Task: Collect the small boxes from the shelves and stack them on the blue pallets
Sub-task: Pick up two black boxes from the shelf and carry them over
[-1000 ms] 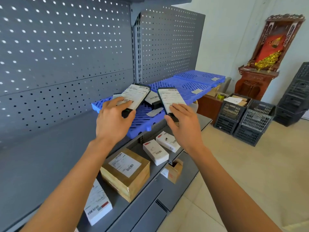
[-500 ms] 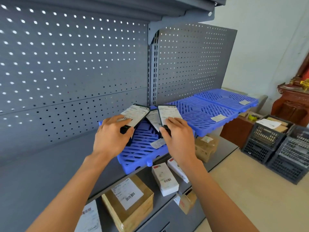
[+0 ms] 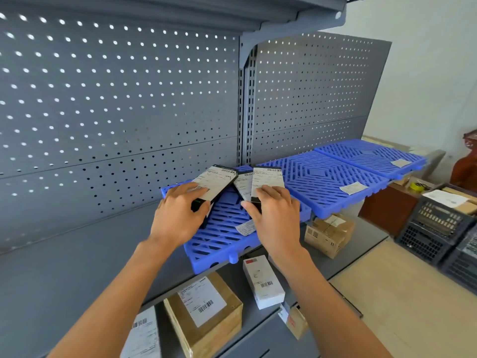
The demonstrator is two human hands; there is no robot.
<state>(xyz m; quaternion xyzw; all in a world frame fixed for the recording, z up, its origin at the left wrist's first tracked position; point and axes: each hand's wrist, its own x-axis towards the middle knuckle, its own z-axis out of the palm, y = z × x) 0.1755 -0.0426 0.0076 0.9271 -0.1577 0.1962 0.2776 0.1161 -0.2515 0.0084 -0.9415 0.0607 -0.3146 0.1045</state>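
A grey perforated back panel (image 3: 116, 104) fills most of the view, with a slotted upright (image 3: 246, 107) dividing it from a second panel on the right. A grey shelf (image 3: 77, 267) runs beneath it, and three blue pallets lie along that shelf in a row: the nearest pallet (image 3: 227, 244) under the hands, a middle pallet (image 3: 327, 184) and a far pallet (image 3: 371, 157), each with a small paper label on it.

On the lower shelf (image 3: 361, 236) sit a brown carton (image 3: 206, 313) with a white shipping label, another brown carton (image 3: 329, 235) further right, a white box (image 3: 263, 281) with a barcode and a small open cardboard box (image 3: 294, 322). Dark plastic crates (image 3: 436, 228) stand on the floor at the right.

Three slim black boxes with white labels rest at the back of the nearest pallet. The left hand (image 3: 178, 218) grips the near end of the left black box (image 3: 214, 184), thumb curled against its end and fingers laid over its label. The right hand (image 3: 276, 218) holds the near end of the right black box (image 3: 267, 180) the same way, thumb at the side, fingers bent over the top. Between them lies the middle black box (image 3: 244, 183), just beside both; whether either hand touches it cannot be told
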